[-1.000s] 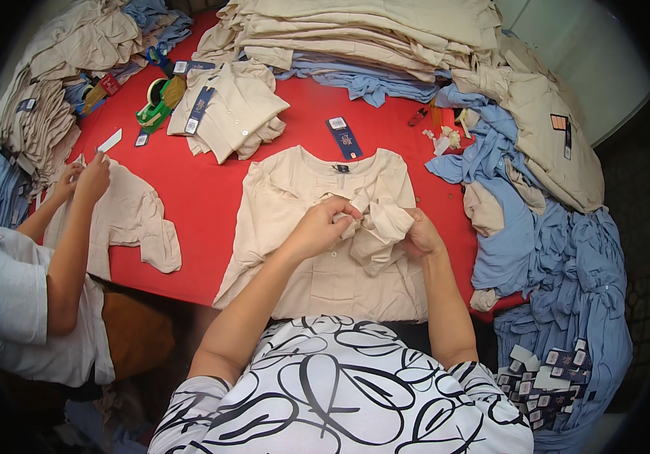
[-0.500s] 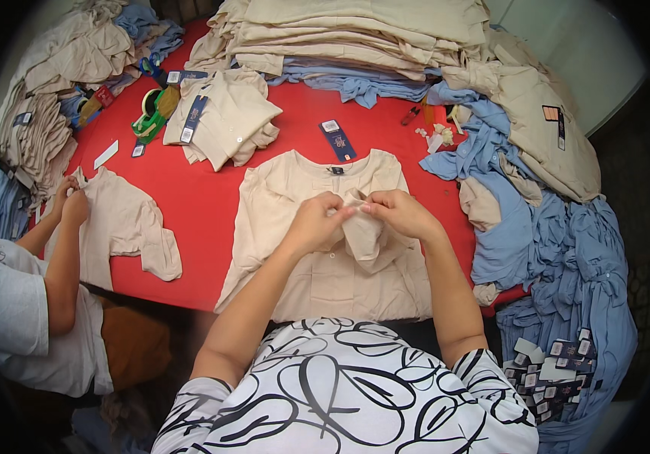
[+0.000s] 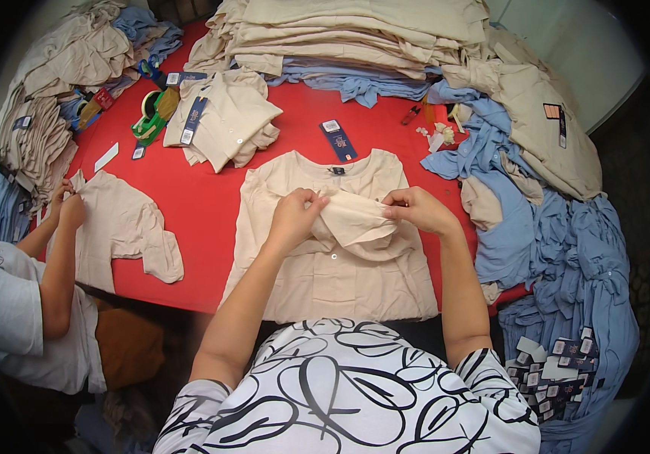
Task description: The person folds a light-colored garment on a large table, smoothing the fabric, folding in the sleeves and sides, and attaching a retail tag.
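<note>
One beige shirt (image 3: 332, 287) lies on the red desk (image 3: 295, 110) in my remote view, a dark-blue tag (image 3: 338, 141) just beyond its neckline. I have the left hand (image 3: 292, 217) and the right hand (image 3: 421, 210) each pinched on its lifted fabric, a stretch of cloth between them.

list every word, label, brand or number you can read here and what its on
I don't copy out wording; it stands on:
Blue tag beyond the beige shirt: pale lettering, white sticker.
Second blue tag on the folded shirt: blurred.
Neck label: too small to read.
Tag heap, lower right: too small to read.
</note>
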`<state>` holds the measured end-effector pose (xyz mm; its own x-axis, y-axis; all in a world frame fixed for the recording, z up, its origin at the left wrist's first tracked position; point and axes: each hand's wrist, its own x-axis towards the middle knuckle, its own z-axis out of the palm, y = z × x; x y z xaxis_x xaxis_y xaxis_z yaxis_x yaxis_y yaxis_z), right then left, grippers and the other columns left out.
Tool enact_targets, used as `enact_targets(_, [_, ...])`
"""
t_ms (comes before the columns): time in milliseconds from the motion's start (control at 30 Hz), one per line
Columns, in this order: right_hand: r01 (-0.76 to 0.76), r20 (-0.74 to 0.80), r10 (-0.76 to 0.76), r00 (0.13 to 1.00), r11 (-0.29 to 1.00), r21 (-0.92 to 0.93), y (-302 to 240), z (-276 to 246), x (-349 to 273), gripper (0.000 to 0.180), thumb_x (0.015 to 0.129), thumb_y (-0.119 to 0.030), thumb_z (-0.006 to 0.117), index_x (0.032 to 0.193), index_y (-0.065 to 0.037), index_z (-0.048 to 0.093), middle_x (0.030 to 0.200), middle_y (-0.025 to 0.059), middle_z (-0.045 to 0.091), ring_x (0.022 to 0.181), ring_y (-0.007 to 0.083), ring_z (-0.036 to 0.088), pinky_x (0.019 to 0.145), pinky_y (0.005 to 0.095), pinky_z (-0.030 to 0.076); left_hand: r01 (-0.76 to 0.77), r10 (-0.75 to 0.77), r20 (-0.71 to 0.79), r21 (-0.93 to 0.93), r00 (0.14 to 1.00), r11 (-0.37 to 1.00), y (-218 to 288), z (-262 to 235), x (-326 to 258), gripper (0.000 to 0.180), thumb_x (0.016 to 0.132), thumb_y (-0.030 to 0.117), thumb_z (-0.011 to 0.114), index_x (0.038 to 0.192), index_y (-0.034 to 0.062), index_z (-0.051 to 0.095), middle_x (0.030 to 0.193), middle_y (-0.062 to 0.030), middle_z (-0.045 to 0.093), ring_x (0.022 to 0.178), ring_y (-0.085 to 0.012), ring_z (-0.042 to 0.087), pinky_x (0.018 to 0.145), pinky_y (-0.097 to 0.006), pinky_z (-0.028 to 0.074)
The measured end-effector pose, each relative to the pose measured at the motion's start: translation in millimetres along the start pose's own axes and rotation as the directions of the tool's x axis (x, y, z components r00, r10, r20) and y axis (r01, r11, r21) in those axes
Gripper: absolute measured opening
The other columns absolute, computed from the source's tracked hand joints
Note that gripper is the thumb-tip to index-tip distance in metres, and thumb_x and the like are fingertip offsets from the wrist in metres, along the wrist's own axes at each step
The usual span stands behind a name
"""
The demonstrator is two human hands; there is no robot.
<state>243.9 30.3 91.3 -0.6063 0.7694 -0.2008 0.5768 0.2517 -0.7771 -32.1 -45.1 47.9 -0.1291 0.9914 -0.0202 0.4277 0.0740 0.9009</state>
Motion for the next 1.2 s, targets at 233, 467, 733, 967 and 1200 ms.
enact_targets(233, [-0.178, -0.394, 0.026, 0.919, 0.919, -0.353, -61, 1, -26, 0.014, 0.085, -0.010, 0.067, 0.093, 0.001, 0.070, 0.081, 0.0089, 0.067, 0.074, 0.0187, 0.059, 0.072, 0.0327, 0.046, -0.128, 0.128, 0.006, -0.013, 0.992, 0.992, 41, -20, -21, 0.031, 0.086, 0.023, 0.072, 0.108, 0.0007, 0.067, 0.107, -0.0146, 0.061, 0.085, -0.0261, 0.066, 0.077, -0.037, 0.052])
enact_targets(467, [0.276, -0.142, -0.305, 0.942, 0.942, -0.190, -65, 26, -15, 0.011, 0.086, -0.004, 0.065, 0.095, 0.001, 0.069, 0.091, 0.0099, 0.066, 0.090, 0.0227, 0.058, 0.080, 0.0335, 0.046, -0.320, 0.309, 0.144, 0.057, 0.940, 0.946, 73, 7, -36, 0.035, 0.083, 0.022, 0.076, 0.111, 0.0024, 0.069, 0.101, -0.0104, 0.060, 0.076, -0.0216, 0.064, 0.070, -0.035, 0.052])
enact_targets(733, [0.320, -0.259, -0.320, 0.912, 0.946, -0.042, -51, 23, -10, 0.022, 0.086, 0.002, 0.057, 0.101, -0.003, 0.072, 0.110, 0.0085, 0.066, 0.101, 0.0240, 0.059, 0.090, 0.0333, 0.046, -0.249, 0.240, 0.092, 0.099, 0.966, 0.963, 52, -8, -55, 0.020, 0.085, 0.013, 0.070, 0.101, 0.0012, 0.072, 0.092, -0.0116, 0.064, 0.083, -0.0268, 0.065, 0.075, -0.037, 0.052])
enact_targets(967, [0.257, -0.045, -0.268, 0.962, 0.951, -0.169, -19, 26, 24, 0.037, 0.082, 0.004, 0.058, 0.117, -0.004, 0.066, 0.118, 0.0064, 0.065, 0.099, 0.0206, 0.060, 0.091, 0.0322, 0.048, -0.380, 0.361, 0.146, 0.136, 0.921, 0.915, 36, -10, -81, 0.021, 0.085, 0.003, 0.067, 0.105, 0.0062, 0.073, 0.108, -0.0135, 0.068, 0.088, -0.0263, 0.069, 0.076, -0.035, 0.055])
enact_targets(1200, [0.252, 0.069, -0.257, 0.964, 0.965, 0.074, -27, 31, 15, 0.028, 0.081, 0.002, 0.067, 0.109, -0.003, 0.066, 0.104, 0.0027, 0.068, 0.092, 0.0121, 0.060, 0.082, 0.0279, 0.049, -0.335, 0.331, 0.052, 0.140, 0.942, 0.932, 10, -10, -82, 0.023, 0.084, 0.000, 0.068, 0.106, 0.0052, 0.072, 0.106, -0.0150, 0.070, 0.091, -0.0273, 0.069, 0.077, -0.035, 0.056])
